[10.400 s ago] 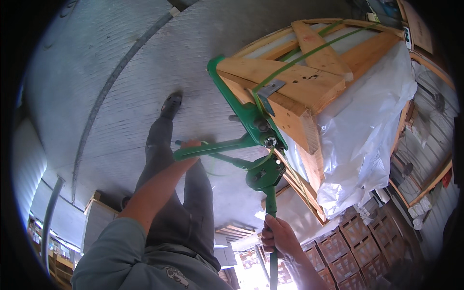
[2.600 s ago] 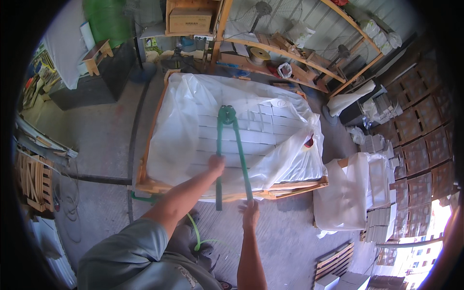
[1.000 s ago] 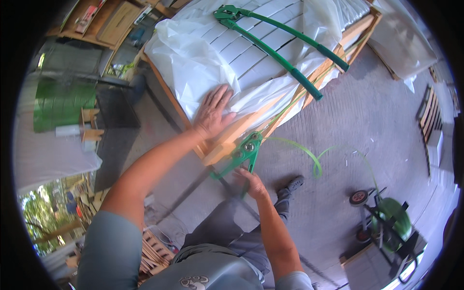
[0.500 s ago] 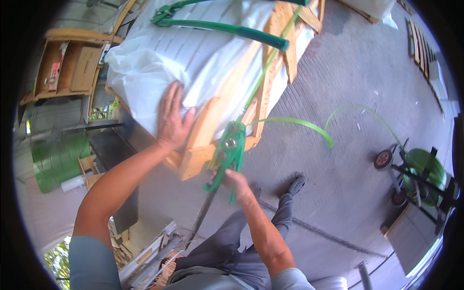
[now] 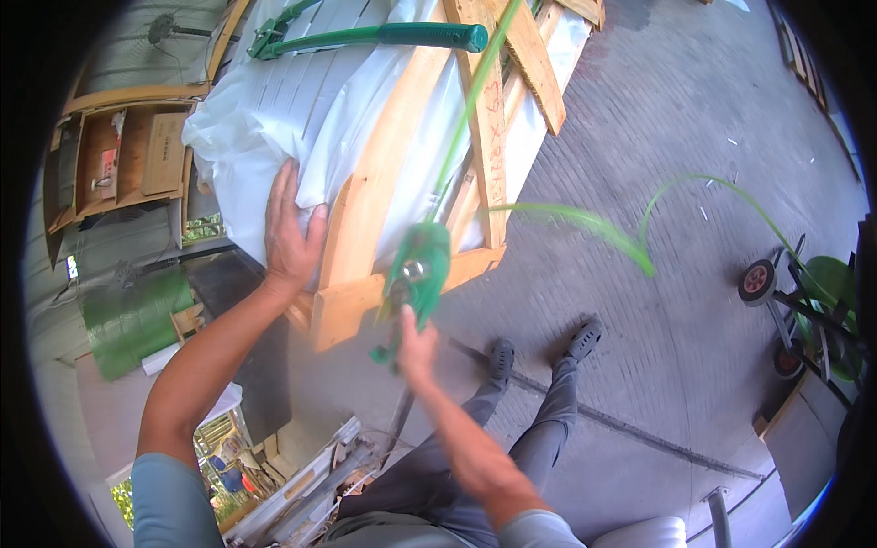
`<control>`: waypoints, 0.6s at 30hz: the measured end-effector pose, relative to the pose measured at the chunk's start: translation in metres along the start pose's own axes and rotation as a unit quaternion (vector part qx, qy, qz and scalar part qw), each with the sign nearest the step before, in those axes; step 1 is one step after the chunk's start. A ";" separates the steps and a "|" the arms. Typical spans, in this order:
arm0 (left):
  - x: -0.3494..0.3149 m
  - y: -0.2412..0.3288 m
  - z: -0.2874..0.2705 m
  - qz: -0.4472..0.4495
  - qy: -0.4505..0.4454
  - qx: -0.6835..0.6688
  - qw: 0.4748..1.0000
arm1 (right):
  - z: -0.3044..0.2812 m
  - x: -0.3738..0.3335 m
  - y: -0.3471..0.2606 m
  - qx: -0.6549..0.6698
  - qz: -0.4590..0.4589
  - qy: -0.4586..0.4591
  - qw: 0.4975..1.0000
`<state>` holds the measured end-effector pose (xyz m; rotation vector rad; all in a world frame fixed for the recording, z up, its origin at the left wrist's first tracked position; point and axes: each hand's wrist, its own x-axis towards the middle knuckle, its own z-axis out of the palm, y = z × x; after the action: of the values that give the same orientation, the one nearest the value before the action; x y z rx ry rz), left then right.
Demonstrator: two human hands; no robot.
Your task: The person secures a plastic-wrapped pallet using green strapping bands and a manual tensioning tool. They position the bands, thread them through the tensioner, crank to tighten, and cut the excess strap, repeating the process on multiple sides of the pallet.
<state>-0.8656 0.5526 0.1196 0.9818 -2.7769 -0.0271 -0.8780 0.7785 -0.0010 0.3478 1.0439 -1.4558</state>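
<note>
My left hand (image 5: 294, 228) presses with spread fingers on the white plastic film (image 5: 239, 146) that wraps a wood-framed load. My right hand (image 5: 418, 347) is wrapped round the handle of a green strapping tensioner (image 5: 426, 260), blurred by motion, beside the load's near corner. From the tensioner a green strap (image 5: 468, 119) runs up along the load, over its wooden slats (image 5: 379, 160). Across the top of the film lies a long-handled green tool (image 5: 365, 38), its far handle cut off by the picture's edge.
A loose strap tail (image 5: 603, 233) arcs out to the right, above the concrete floor. Further right stands a wheeled cart (image 5: 776, 292) with a green strap coil. At the left are a large green roll (image 5: 137, 320) and an open wooden box (image 5: 137, 155). Scrap wood (image 5: 274, 447) lies lower left.
The view has shifted, so the load sits further left and higher. My right hand and the tensioner have swung a little, the tool now blurred. My left hand stays flat on the film.
</note>
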 end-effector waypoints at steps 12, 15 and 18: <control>-0.004 0.000 -0.006 -0.001 -0.009 0.018 1.000 | -0.027 0.030 -0.008 -0.266 -0.121 0.050 0.955; -0.003 -0.001 -0.007 0.003 -0.008 0.022 1.000 | -0.086 0.063 -0.066 -0.538 -0.154 0.088 0.824; -0.004 0.000 -0.006 0.000 -0.003 0.002 1.000 | -0.176 0.084 -0.119 -0.678 -0.176 0.126 0.702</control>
<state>-0.8613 0.5551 0.1252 0.9834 -2.7828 -0.0245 -1.0679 0.8394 -0.1135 -0.7958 2.1847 -0.5789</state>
